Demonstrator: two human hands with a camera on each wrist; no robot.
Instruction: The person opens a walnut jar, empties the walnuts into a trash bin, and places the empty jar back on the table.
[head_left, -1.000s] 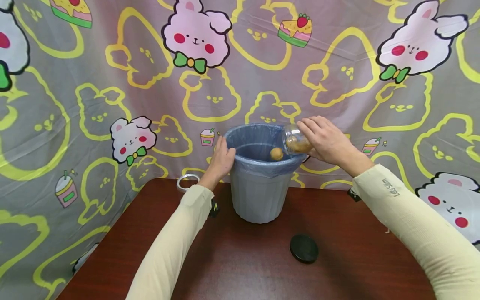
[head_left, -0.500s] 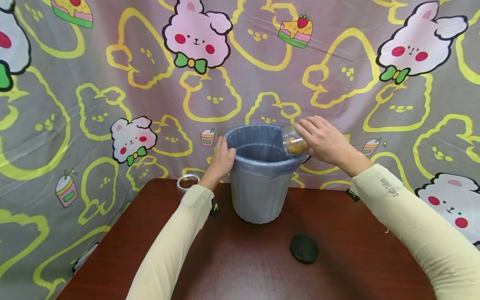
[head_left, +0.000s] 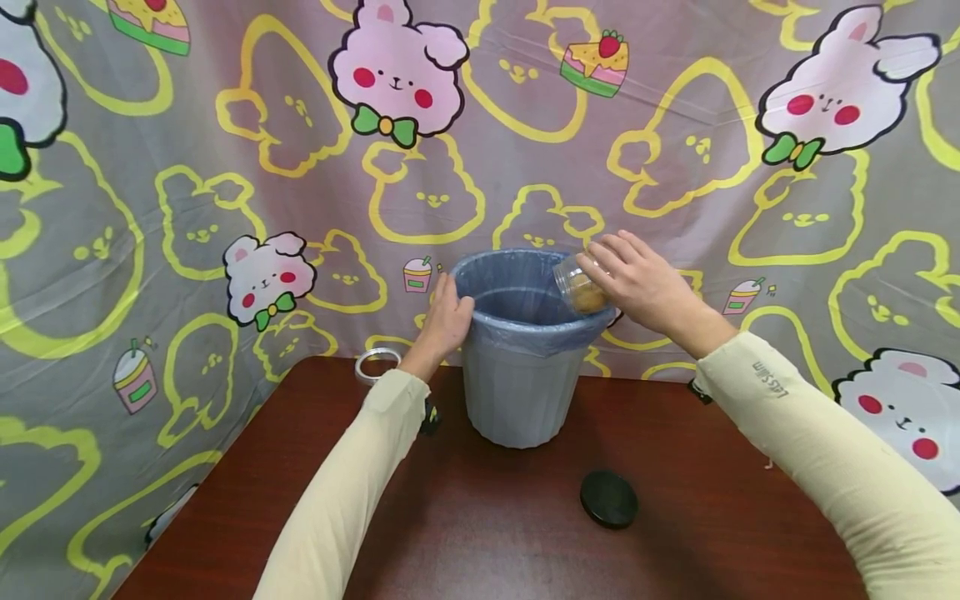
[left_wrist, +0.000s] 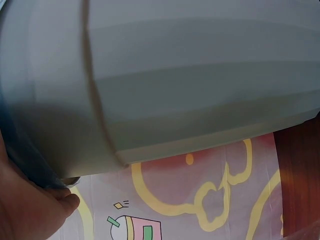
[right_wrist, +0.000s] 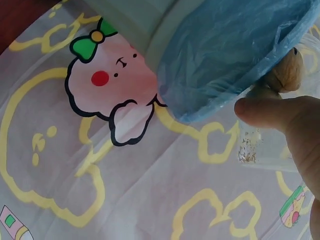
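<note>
A grey trash can (head_left: 519, 396) with a blue plastic liner (head_left: 528, 336) folded over its rim stands upright on the table. My left hand (head_left: 446, 323) holds its rim at the left side. Over the right side of the rim, my right hand (head_left: 639, 282) grips a clear jar (head_left: 567, 277), tilted with its mouth toward the can's inside. Brown, rounded things that look like walnuts are in the jar; one walnut (right_wrist: 289, 73) shows in the right wrist view, along with small crumbs on the jar wall. The can's bottom is hidden from view.
A round black lid (head_left: 609, 498) lies on the dark red wooden table (head_left: 480, 533), in front of the can. Beside my left forearm is a silvery ring-shaped thing (head_left: 378, 355), partly hidden. A patterned curtain (head_left: 300, 192) hangs close behind the table.
One second ago a walnut was dropping from the jar into the can; it is out of sight now. The jar has shifted slightly left and tipped further. My left hand stays put.
</note>
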